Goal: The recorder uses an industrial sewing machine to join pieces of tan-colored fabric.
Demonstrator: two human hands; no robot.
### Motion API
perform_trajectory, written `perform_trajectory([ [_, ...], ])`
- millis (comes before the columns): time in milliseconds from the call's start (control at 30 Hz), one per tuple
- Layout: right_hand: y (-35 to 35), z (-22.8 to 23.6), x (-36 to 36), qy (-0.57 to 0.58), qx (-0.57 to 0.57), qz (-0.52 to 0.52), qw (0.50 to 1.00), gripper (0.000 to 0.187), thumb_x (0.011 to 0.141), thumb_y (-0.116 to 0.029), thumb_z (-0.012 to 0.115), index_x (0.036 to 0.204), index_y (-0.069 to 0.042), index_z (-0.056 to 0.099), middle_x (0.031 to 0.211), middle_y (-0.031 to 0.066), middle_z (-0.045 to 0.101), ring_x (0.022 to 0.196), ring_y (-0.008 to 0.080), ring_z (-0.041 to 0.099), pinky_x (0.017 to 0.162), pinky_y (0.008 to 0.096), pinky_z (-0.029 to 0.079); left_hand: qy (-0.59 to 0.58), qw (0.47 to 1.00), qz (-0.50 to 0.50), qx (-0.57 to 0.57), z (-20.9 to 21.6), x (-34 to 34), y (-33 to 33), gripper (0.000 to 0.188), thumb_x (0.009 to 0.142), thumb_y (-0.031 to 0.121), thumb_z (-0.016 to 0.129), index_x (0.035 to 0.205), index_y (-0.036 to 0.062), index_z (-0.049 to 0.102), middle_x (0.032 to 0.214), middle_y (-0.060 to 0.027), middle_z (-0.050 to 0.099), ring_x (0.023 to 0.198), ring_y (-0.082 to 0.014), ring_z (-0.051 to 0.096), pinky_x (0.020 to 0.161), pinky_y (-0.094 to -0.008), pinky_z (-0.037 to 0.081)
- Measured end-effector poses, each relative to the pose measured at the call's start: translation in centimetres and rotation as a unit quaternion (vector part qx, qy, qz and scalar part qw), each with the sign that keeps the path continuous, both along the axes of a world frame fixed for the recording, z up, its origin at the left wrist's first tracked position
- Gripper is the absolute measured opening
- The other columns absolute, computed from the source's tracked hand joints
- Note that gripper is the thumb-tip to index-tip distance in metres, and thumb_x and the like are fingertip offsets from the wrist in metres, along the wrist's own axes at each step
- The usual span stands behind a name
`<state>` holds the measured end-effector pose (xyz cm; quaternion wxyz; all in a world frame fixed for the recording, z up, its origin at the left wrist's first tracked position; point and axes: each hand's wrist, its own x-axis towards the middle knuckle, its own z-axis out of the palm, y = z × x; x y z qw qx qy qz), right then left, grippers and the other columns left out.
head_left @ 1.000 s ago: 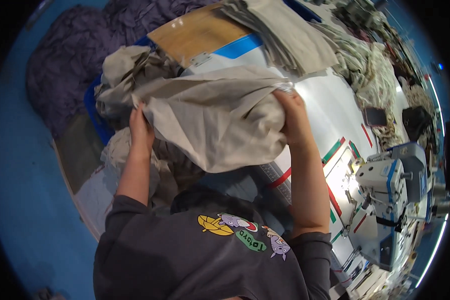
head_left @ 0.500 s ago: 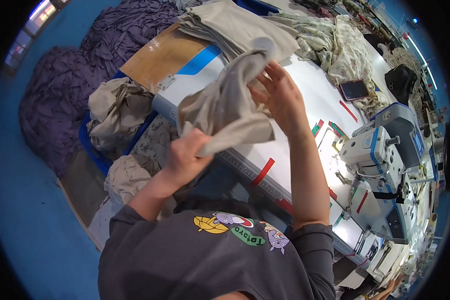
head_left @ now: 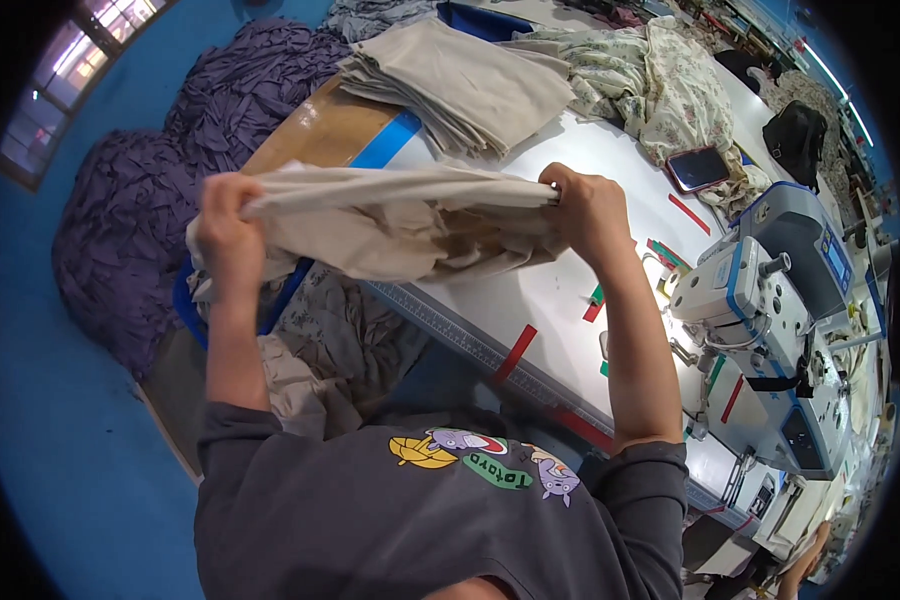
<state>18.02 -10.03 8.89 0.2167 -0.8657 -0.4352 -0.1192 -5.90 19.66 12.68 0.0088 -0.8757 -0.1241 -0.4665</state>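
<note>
Fingers of both hands clench the beige cloth (head_left: 400, 225), stretched between left hand (head_left: 228, 235) at nine o'clock and right hand (head_left: 585, 210) at three, raised over the white table (head_left: 570, 300)'s near edge; sewing machine (head_left: 770, 290) further right.

There is one view, from a wide fisheye camera worn on the person's head. It looks steeply down over the person's own chest and raised forearms, so the left hand (head_left: 228, 228) and right hand (head_left: 587, 207) sit close to the lens near the picture's middle. Beyond them it faces the white worktop (head_left: 560, 290), which runs off toward the upper right, with a sewing machine (head_left: 770, 290) at the right. Straight edges bend toward the dark round rim, and the blue floor (head_left: 60, 420) curves along the left side.
</note>
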Motion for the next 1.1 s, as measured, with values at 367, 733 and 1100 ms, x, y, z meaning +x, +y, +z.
perform_trajectory([
  [367, -3.3, 0.6, -0.2, 0.582, 0.208, 0.287, 0.732, 0.023, 0.073, 0.002, 0.073, 0.089, -0.005, 0.058, 0.080, 0.0003, 0.063, 0.077, 0.0100, 0.062, 0.065, 0.0275, 0.047, -0.080, 0.795, -0.157, -0.581, -2.5, 1.5, 12.6, 0.024, 0.097, 0.000, 0.049, 0.116, 0.0025, 0.063, 0.106, -0.0056, 0.065, 0.091, -0.0135, 0.062, 0.085, -0.0251, 0.049],
  [733, -0.9, -6.2, 2.7, 0.207, 0.368, -0.060, 0.905, 0.049, 0.075, 0.011, 0.038, 0.117, -0.004, 0.058, 0.103, 0.0206, 0.068, 0.102, 0.0327, 0.066, 0.090, 0.0357, 0.048, 0.252, 0.945, 0.003, -0.210, -9.5, 0.3, 5.1, 0.062, 0.080, -0.002, 0.063, 0.139, 0.0055, 0.046, 0.136, -0.0188, 0.050, 0.123, -0.0339, 0.050, 0.106, -0.0403, 0.039],
  [1100, 2.7, -2.6, -2.2, 0.156, 0.373, 0.095, 0.910, 0.045, 0.068, 0.009, 0.067, 0.109, -0.008, 0.065, 0.092, 0.0091, 0.063, 0.085, 0.0230, 0.066, 0.073, 0.0322, 0.054, 0.238, 0.922, -0.275, -0.131, -2.5, 12.0, -13.7, 0.067, 0.078, 0.007, 0.072, 0.139, 0.0063, 0.044, 0.122, -0.0148, 0.058, 0.113, -0.0327, 0.058, 0.090, -0.0407, 0.050],
])
